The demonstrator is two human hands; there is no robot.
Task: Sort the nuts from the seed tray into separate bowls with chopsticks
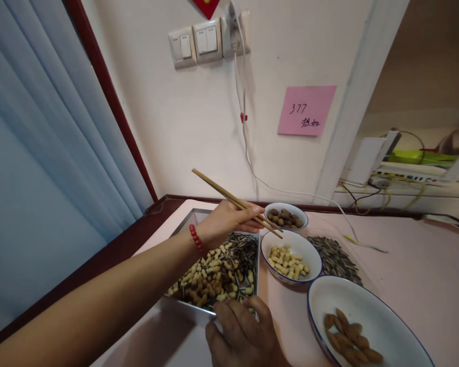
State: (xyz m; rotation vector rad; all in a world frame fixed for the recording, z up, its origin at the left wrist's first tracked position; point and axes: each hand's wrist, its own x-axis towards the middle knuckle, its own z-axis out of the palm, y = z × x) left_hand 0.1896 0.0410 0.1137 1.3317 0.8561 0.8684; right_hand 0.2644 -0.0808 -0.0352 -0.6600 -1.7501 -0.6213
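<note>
My left hand (239, 218), with a red bead bracelet at the wrist, is closed around a pair of wooden chopsticks (218, 188). Their tips hover over the rim of a white bowl of peanuts (288, 262), with nothing visible between them. Under that forearm lies a metal tray (191, 308) of mixed peanuts and striped sunflower seeds, with some browner nuts among them. My right hand (247, 334) curls its fingers over the tray's near right corner. The forearm hides part of the tray.
Behind stands a bowl of round brown nuts (285, 219). A larger bowl (390, 316) with almond-like nuts is at front right. Sunflower seeds (334, 260) lie piled on the pink table cover. A white cable (290, 192) runs down the wall onto the table. A blue curtain (61, 112) hangs left.
</note>
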